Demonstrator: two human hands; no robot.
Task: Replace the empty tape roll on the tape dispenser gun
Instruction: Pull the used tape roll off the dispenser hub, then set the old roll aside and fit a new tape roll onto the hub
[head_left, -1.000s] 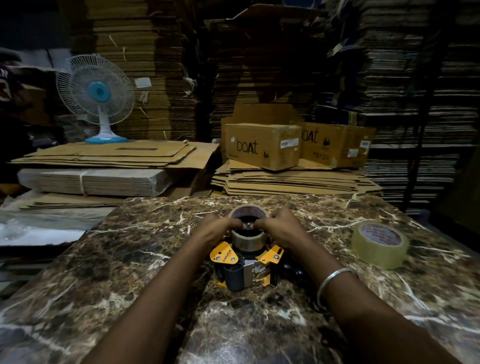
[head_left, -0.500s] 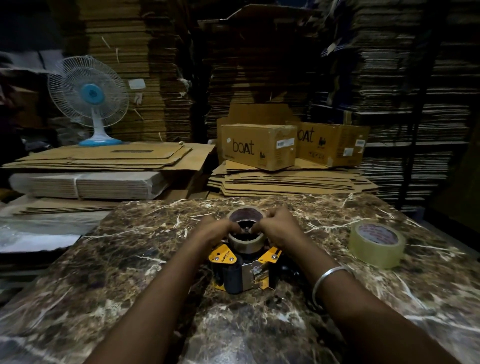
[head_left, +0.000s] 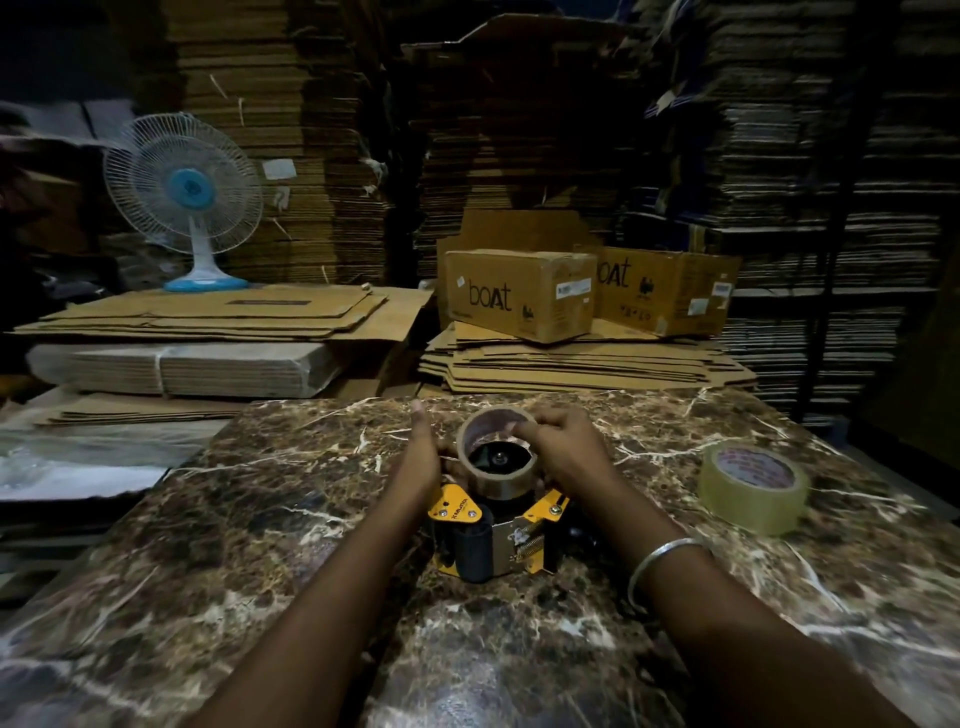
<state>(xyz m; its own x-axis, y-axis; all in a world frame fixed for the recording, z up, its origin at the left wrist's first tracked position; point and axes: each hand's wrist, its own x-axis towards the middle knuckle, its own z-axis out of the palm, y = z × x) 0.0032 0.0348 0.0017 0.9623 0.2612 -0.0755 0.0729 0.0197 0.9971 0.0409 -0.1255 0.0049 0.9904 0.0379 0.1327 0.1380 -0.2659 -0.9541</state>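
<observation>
R hand pinches empty core at its 2 o'clock rim, core tilted on dispenser hub; L hand flat-fingered at 9 o'clock; lift along hub axis.

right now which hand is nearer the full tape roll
Right. The right hand sits on the empty core, on the side toward the full roll; the left hand is beyond the core.

Both forearms are stretched forward and angled inward, the left hand held edge-up with its fingers straight and the thumb raised, while the right hand, a bangle worn at its wrist, is curled in a pinch.
</observation>
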